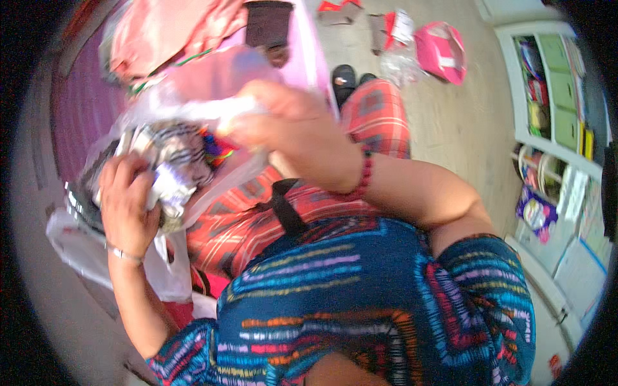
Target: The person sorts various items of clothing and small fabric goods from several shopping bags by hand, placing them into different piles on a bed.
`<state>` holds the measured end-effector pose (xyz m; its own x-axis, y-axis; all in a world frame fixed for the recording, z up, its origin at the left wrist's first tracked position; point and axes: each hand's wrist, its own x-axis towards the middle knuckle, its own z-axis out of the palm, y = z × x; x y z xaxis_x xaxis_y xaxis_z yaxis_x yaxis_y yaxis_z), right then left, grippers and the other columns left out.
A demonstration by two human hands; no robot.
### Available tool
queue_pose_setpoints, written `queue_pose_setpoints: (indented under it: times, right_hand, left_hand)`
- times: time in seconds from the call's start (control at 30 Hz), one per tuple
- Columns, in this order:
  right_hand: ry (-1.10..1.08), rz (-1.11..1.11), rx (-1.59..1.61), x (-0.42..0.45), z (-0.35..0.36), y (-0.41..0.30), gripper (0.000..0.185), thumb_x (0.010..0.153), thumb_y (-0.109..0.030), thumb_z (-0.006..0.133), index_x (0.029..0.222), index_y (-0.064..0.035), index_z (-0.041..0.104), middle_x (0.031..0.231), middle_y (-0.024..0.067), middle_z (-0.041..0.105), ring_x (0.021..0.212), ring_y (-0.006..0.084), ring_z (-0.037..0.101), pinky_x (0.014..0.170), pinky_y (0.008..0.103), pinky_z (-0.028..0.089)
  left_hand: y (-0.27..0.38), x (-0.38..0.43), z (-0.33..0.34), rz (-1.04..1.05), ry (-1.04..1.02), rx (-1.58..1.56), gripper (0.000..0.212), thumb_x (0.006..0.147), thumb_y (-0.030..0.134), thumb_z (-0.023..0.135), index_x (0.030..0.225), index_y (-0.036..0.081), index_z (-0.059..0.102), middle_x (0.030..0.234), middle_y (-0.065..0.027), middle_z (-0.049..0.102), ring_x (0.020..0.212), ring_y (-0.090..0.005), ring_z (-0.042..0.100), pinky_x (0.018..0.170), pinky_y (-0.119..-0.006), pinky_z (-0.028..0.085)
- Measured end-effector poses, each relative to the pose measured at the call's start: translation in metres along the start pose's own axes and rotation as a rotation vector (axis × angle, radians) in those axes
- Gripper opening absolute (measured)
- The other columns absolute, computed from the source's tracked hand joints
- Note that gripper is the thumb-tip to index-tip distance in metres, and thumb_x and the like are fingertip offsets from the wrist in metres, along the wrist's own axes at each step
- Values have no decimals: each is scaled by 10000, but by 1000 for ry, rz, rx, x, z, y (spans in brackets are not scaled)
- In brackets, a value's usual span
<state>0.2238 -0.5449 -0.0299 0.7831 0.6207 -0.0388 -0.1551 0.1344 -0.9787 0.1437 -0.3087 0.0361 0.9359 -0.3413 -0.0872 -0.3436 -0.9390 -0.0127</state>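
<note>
A translucent plastic bag (227, 178) lies across my lap, with its mouth spread wide. My right hand (280, 116), with a red bead bracelet on the wrist, grips the bag's upper rim; motion blurs the fingers. My left hand (128, 193), wearing a metal bangle, is at the bag's left side. Its fingers and thumb curl around a crumpled white item (176, 186), whose kind I cannot tell. Beside it in the bag is a black-and-white striped bundle (186, 144), and a small multicoloured thing (217, 147) sits near the right rim.
Another white plastic bag (169, 270) lies below my left hand. Peach cloth (174, 34) and a dark container (268, 24) are ahead. On the floor are black footwear (344, 79), a pink bag (442, 53) and clear plastic wrapping (398, 67). A white shelf unit (509, 82) stands right.
</note>
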Motion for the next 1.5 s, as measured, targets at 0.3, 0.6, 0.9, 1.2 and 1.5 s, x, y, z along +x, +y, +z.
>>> queue_pose_setpoints:
  times: [0.3,0.6,0.9,1.2,1.5]
  right_hand:
    - [-24,-163,164,-6,16,13,155,820,-164,559,808,-14,521,655,64,525,623,106,495,563,283,393]
    - [-23,-193,168,-17,-5,11,155,775,-167,567,827,-27,525,707,169,564,697,361,563,588,410,418]
    - [-62,-65,350,10,-49,31,180,835,-111,551,973,2,576,811,40,608,718,107,566,633,244,454]
    - [-123,61,647,22,-37,3,210,863,-141,465,996,19,491,829,18,545,736,89,506,688,228,413]
    - [-79,-85,485,31,-26,13,218,899,-112,411,1032,46,482,854,32,542,754,71,503,693,165,403]
  left_hand:
    - [7,12,4,-1,-25,54,361,519,18,572,877,12,524,1016,-185,491,1018,-385,443,876,-471,347]
    - [9,2,9,-21,-136,195,505,582,110,619,1054,5,476,1104,-230,452,1055,-432,410,900,-516,318]
    - [14,46,14,67,-94,100,452,507,-24,565,953,37,516,1040,-121,524,979,-324,487,854,-400,385]
    - [-5,30,21,77,-58,70,458,533,-50,566,979,45,527,1089,-113,517,1051,-325,474,907,-385,373]
    - [21,55,29,159,126,39,265,511,106,603,765,62,542,806,-92,497,807,-285,476,711,-362,403]
